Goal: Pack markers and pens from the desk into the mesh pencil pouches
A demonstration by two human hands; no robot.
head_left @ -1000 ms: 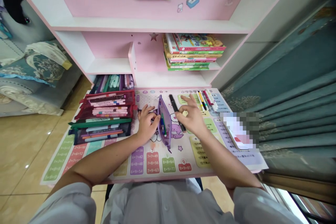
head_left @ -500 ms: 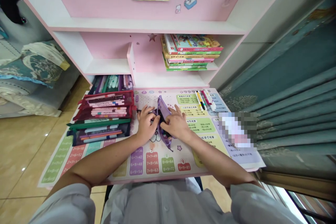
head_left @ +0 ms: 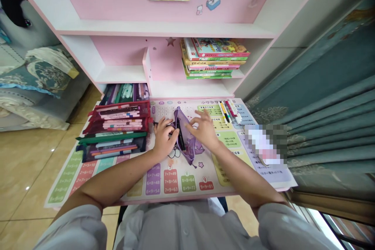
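Stacked picture books (head_left: 216, 58) fill a shelf of the pink desk hutch (head_left: 117, 4), beside teal curtains (head_left: 331, 125).

This room is part of a home, it seems a child's study corner. There is a pink study desk (head_left: 164, 9) with children's books (head_left: 215, 58) and a times-table desk mat (head_left: 187, 170), beside a cushioned sofa (head_left: 20, 103), a teal curtain (head_left: 331, 125) and a tile floor (head_left: 32, 164).

The single head-worn camera looks forward and steeply down from above the person's chest, close over the bench (head_left: 175, 199). Its wide frame runs from the shirt front (head_left: 184, 228) at the bottom edge, past the left hand (head_left: 164, 138) and right hand (head_left: 203, 129), up to the pink shelf unit (head_left: 164, 8), with floor tiles (head_left: 29, 172) left and a teal curtain (head_left: 331, 125) right.
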